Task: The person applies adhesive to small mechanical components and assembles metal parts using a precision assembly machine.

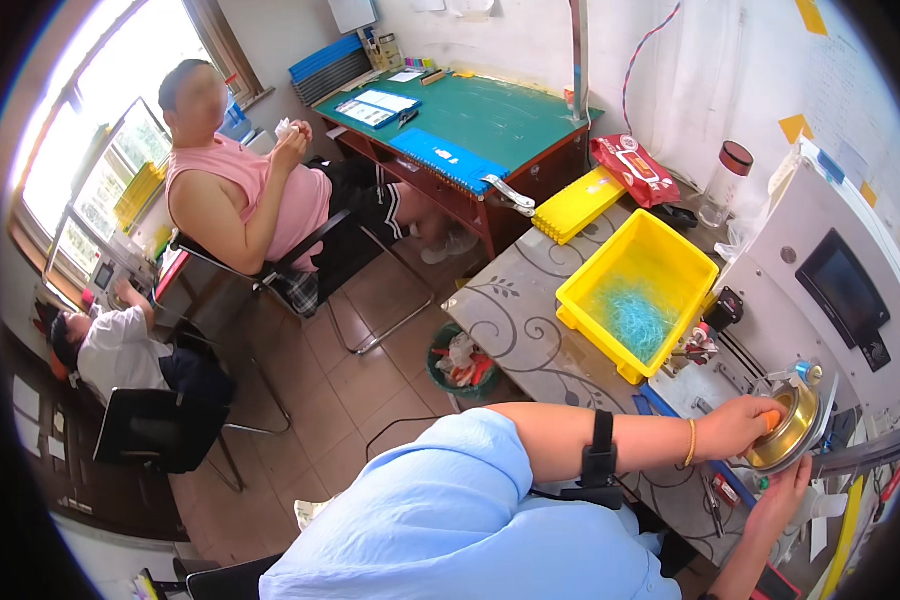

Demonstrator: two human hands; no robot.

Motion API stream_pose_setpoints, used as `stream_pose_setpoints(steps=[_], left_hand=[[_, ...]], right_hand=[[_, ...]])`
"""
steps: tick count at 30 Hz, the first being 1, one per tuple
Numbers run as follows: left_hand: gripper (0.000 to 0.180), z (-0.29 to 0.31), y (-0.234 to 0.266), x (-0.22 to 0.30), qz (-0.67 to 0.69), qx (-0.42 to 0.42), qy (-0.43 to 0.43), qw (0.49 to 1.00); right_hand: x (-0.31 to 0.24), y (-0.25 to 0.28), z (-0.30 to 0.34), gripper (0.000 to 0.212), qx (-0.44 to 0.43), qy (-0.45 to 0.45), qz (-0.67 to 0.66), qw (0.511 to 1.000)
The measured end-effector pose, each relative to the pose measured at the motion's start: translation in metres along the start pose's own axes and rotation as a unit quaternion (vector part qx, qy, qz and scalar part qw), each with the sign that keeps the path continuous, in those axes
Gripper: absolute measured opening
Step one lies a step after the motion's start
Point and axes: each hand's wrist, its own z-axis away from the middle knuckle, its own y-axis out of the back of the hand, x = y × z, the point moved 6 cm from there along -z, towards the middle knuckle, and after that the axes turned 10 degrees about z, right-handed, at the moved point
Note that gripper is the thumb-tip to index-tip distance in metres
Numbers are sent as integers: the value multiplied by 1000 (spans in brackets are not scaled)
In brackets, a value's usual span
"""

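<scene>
Blue sleeve [455,465] nearest; left hand [735,430] pinches an orange piece [771,421] at the gold spool [792,440] by the machine [790,300]; right hand [782,498] meets its rim, grip unclear. Apparently adjusting; next calls for steadiness.

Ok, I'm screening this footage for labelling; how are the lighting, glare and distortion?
Head view: the window is largely washed out to white; head view: the gold-coloured reel carries bright highlights; head view: the picture's rim falls to black and straight edges bend near it.
</scene>
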Motion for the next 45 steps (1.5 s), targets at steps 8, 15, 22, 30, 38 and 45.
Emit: stream_pose_setpoints(steps=[8,15,22,30,38,45], left_hand=[[32,-15,-6,5,46,-78,67,994],[24,-25,-5,-7,-10,-14,64,998],[12,2,5,10,5,82,-32,996],[12,54,9,56,-240,95,-202,945],[14,77,47,82,-339,138,-215,905],[12,78,65,89,-321,161,-194,913]], right_hand=[[-1,0,-29,41,53,-89,81,991],[-15,-25,-30,42,23,-122,17,992],[1,14,-18,42,-117,-124,-87,981],[-73,-3,81,39,-137,296,453,830],[-127,-151,38,23,-172,251,486,819],[-123,-161,28,8,-121,314,451,826]])
